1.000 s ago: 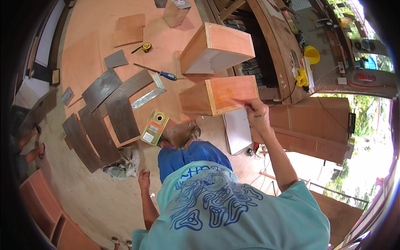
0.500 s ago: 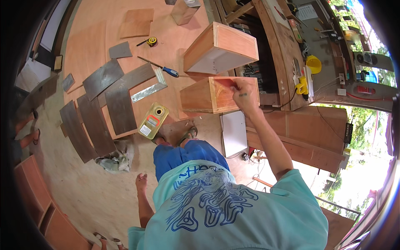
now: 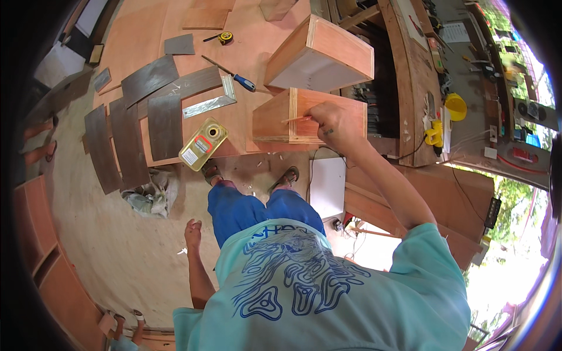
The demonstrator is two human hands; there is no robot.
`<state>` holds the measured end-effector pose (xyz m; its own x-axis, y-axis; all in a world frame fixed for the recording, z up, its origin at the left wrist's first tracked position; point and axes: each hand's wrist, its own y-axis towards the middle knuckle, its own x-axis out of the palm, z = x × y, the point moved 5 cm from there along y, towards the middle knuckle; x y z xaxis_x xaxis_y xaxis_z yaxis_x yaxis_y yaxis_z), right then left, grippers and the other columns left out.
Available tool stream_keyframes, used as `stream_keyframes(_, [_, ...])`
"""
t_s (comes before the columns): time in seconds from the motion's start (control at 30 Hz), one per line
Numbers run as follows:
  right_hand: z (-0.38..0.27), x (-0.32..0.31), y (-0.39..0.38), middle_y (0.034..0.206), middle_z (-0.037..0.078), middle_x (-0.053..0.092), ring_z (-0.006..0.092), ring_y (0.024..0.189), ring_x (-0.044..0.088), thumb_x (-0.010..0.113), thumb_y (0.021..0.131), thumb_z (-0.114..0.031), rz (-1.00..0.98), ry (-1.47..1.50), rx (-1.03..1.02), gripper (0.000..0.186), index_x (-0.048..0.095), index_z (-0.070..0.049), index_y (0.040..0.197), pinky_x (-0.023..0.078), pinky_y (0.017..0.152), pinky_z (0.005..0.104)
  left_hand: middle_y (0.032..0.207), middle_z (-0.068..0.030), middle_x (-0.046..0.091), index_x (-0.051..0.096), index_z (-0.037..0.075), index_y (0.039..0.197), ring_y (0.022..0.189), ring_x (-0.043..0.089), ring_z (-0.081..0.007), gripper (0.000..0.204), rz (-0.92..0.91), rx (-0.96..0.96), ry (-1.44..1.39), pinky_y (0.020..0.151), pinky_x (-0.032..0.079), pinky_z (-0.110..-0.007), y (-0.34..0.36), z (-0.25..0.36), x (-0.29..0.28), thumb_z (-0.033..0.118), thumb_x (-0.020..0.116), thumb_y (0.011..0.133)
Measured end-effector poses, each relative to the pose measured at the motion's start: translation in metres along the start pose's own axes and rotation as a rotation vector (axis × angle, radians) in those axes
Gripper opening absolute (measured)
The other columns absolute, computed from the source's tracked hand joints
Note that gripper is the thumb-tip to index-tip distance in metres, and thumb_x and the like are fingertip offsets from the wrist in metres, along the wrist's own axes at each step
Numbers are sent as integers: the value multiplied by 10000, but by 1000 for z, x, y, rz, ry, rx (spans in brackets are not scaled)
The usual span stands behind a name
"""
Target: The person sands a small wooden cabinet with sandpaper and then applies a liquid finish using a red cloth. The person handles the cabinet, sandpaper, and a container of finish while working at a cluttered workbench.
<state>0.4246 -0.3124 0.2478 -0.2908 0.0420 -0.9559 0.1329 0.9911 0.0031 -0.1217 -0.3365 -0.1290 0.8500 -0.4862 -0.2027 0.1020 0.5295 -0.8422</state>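
Observation:
My right hand [image 3: 330,124] is closed round a thin light-brown stick [image 3: 300,119], its tip pointing left over the near plywood box [image 3: 271,120] by the layered corner edge. Whether the tip touches the wood I cannot tell. Behind that box stands a second plywood box [image 3: 336,47] with a white inner face. My left hand [image 3: 192,232] hangs low at my side with its fingers curled, and nothing shows in it. Left of the near box, a yellowish can [image 3: 203,143] with a round opening stands by the table's front edge.
On the plywood table [image 3: 137,35] lie a blue-handled screwdriver [image 3: 243,82], a tape measure [image 3: 225,38], a metal square [image 3: 211,106] and several dark panels [image 3: 165,126]. A cluttered workbench [image 3: 404,88] stands at the right. Other people's feet [image 3: 50,150] show at far left.
My right hand has moved left over the near box, and the stick in it now shows clearly. My feet are farther apart. The view has shifted slightly; the left hand still hangs.

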Motion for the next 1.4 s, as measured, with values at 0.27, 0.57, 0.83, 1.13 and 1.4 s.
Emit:
stream_keyframes(0.27, [5, -8, -8, 784, 90, 630, 306, 860, 613, 639, 671, -20, -134, 9, -516, 83, 598, -52, 736, 517, 707, 425, 1031, -82, 661, 515, 20, 1330, 719, 604, -117, 566, 134, -8, -28, 529, 462, -263, -41, -105, 88, 299, 705, 876])
stream_keyframes(0.57, [122, -43, -99, 933, 85, 660, 314, 993, 591, 604, 700, -26, -271, -77, -664, 99, 600, -46, 797, 494, 862, 406, 728, -40, 608, 507, -42, 1326, 627, 571, -101, 554, 3, -216, 20, 538, 442, -241, -140, -149, 273, 290, 655, 908])
stream_keyframes(0.83, [225, -112, -100, 862, 140, 688, 334, 878, 644, 609, 695, 75, -324, 104, -454, 256, 698, -18, 916, 522, 773, 399, 900, -180, 692, 670, -50, 1042, 877, 638, -213, 420, 102, 226, 92, 784, 499, -378, -153, -242, 341, 343, 600, 912])
stream_keyframes(1.13, [272, -106, 69, 818, 221, 673, 371, 795, 668, 598, 746, -5, -8, 192, -105, 244, 719, -25, 956, 525, 719, 419, 836, -47, 601, 514, -49, 1308, 663, 557, -112, 578, 144, 36, -108, 574, 469, -265, -165, -188, 321, 252, 699, 850])
stream_keyframes(1.4, [252, -66, -12, 880, 138, 669, 348, 910, 610, 590, 663, 80, 436, -117, -304, 346, 697, -29, 973, 506, 842, 409, 1098, -149, 635, 486, -54, 1326, 868, 628, -184, 599, 240, -71, -316, 745, 540, -335, -165, -136, 298, 255, 680, 851])
